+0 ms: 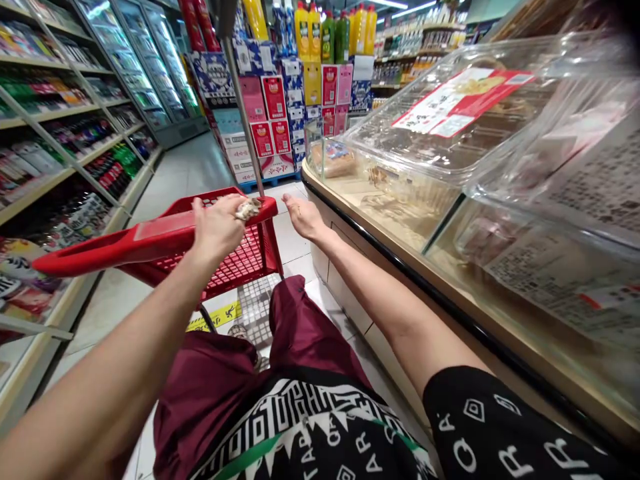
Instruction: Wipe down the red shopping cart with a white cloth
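Observation:
My left hand (219, 228) is closed on a crumpled whitish-brown cloth (248, 209) and rests on the red handle (165, 225) of a shopping cart. The cloth lies against the handle near its right end, partly covered by my fingers. Below and beyond the handle is the cart's red plastic basket (245, 257), with a metal pole (245, 120) rising at its right corner. My right hand (306, 217) is off the cart, between the handle and the display counter. Its fingers are curled in loosely, and nothing shows in them.
Close on my right runs a counter (400, 280) with a black edge and glass dividers, holding clear plastic food boxes (450, 113). Bottle shelves (75, 133) line the left side. Ahead stand stacked drink cartons (275, 113) with bottles on top. A yellow floor sticker (220, 316) lies below the cart.

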{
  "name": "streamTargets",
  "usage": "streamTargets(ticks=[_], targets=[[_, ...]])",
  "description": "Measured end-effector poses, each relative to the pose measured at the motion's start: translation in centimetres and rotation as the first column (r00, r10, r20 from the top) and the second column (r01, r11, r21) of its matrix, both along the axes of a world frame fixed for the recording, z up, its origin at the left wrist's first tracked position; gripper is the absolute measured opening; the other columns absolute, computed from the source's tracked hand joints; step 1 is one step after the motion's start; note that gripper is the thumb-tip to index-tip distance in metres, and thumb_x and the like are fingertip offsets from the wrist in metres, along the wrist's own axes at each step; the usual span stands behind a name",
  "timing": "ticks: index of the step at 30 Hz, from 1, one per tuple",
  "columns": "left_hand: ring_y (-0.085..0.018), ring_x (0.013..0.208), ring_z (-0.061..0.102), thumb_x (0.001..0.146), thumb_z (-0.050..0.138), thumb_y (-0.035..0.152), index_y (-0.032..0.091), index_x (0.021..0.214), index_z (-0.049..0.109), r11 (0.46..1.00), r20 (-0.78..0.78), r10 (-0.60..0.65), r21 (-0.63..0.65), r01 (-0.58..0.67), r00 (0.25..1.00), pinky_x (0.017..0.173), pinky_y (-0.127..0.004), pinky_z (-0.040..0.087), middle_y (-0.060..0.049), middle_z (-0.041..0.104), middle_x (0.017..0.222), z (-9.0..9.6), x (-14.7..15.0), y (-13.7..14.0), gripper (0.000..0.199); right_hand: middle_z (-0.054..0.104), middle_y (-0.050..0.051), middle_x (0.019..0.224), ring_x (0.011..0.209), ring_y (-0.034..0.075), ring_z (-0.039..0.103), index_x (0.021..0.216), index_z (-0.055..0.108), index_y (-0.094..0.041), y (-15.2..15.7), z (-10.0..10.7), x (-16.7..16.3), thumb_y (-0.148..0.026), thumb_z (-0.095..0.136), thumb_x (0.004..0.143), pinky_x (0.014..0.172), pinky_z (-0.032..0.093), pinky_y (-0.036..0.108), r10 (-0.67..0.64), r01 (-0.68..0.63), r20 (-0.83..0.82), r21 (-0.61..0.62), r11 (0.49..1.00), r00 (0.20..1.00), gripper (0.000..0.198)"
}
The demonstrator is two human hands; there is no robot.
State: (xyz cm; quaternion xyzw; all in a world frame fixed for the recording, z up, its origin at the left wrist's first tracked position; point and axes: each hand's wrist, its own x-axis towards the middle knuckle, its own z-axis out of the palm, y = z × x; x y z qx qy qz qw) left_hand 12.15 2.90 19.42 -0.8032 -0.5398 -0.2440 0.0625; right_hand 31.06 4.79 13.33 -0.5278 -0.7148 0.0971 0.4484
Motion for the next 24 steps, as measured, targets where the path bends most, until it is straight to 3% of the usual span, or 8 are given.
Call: streamTargets(ticks=[2,5,9,11,15,18,21,24], targets=[[-0.02,0.109,0.049,0.077,0.037,0.013,0.023,0.101,0.058,0.995,-0.036,0.095,0.037,-0.094,0.995,0.102,-0.059,0.012,0.001,0.06,0.113,0.3,-0.7,0.0,0.034,0.063,0.005,0.093,0.096,0.017,0.055,0.093,0.061,-0.017,-0.1,0.0,1.3,-0.054,0.013,0.089,0.087,0.037,0.029,-0.058,0.058,-0.016,-0.001,0.998,0.998,0.061],[-0.024,0.104,0.053,0.076,0.04,0.019,0.018,0.1,0.059,0.97,0.001,0.24,0.039,-0.24,0.971,0.096,-0.054,0.03,-0.002,0.062,0.107,0.6,-1.1,0.3,0.031,0.062,0.005,0.095,0.098,0.017,0.054,0.094,0.06,-0.016,-0.2,0.0,2.5,-0.055,0.014,0.088,0.088,0.037,0.03,-0.083,0.084,-0.038,0.019,0.996,0.996,0.061],[-0.019,0.102,0.054,0.077,0.038,0.021,0.021,0.101,0.058,0.997,-0.052,-0.015,0.07,0.019,0.999,0.097,-0.045,0.034,0.002,0.062,0.106,-0.2,1.8,0.8,0.031,0.06,0.004,0.1,0.104,0.016,0.052,0.097,0.059,-0.017,-0.7,-0.3,2.7,-0.056,0.013,0.088,0.094,0.035,0.03,0.043,-0.043,0.002,0.06,0.997,0.999,0.061],[-0.021,0.103,0.054,0.076,0.038,0.024,0.021,0.097,0.059,0.998,-0.061,0.004,0.065,0.0,0.998,0.099,-0.049,0.03,0.002,0.062,0.101,-0.6,3.2,1.2,0.03,0.059,0.004,0.102,0.107,0.015,0.05,0.1,0.059,-0.017,-1.0,-0.9,3.0,-0.056,0.012,0.088,0.096,0.034,0.031,0.081,-0.081,0.007,0.075,0.994,0.997,0.062],[-0.027,0.103,0.054,0.072,0.038,0.033,0.02,0.094,0.06,0.982,0.018,0.174,-0.072,-0.173,0.985,0.089,-0.046,0.041,0.004,0.061,0.09,-0.2,5.2,2.3,0.034,0.057,0.004,0.108,0.114,0.017,0.046,0.109,0.055,-0.016,-0.7,-3.0,3.9,-0.056,0.008,0.088,0.1,0.03,0.037,0.016,-0.011,-0.07,0.072,0.997,0.997,0.065],[-0.025,0.103,0.054,0.072,0.035,0.025,0.016,0.098,0.06,0.998,-0.04,0.037,-0.042,-0.039,0.999,0.089,-0.043,0.039,0.003,0.061,0.091,0.1,5.7,2.6,0.036,0.053,0.006,0.116,0.117,0.017,0.044,0.114,0.052,-0.015,0.1,-3.9,2.7,-0.054,0.005,0.089,0.101,0.029,0.037,-0.036,0.051,-0.167,0.086,0.995,0.985,0.066],[-0.019,0.103,0.055,0.074,0.036,0.018,0.017,0.097,0.06,0.999,-0.112,-0.04,0.013,0.042,0.993,0.099,-0.05,0.026,0.003,0.063,0.097,0.0,1.9,2.0,0.033,0.049,0.008,0.124,0.12,0.019,0.04,0.117,0.05,-0.013,0.2,-2.9,-0.7,-0.056,0.007,0.088,0.102,0.027,0.04,-0.005,0.044,-0.192,0.196,0.98,0.981,0.068],[-0.017,0.111,0.05,0.077,0.038,0.017,0.023,0.097,0.06,0.994,-0.105,0.072,0.086,-0.063,0.992,0.104,-0.053,0.014,0.005,0.06,0.112,0.0,-6.0,-0.2,0.03,0.049,0.007,0.126,0.122,0.02,0.038,0.118,0.051,-0.016,-0.8,-1.1,-4.6,-0.055,0.009,0.087,0.1,0.025,0.045,0.037,-0.01,-0.088,0.289,0.957,0.995,0.065]])
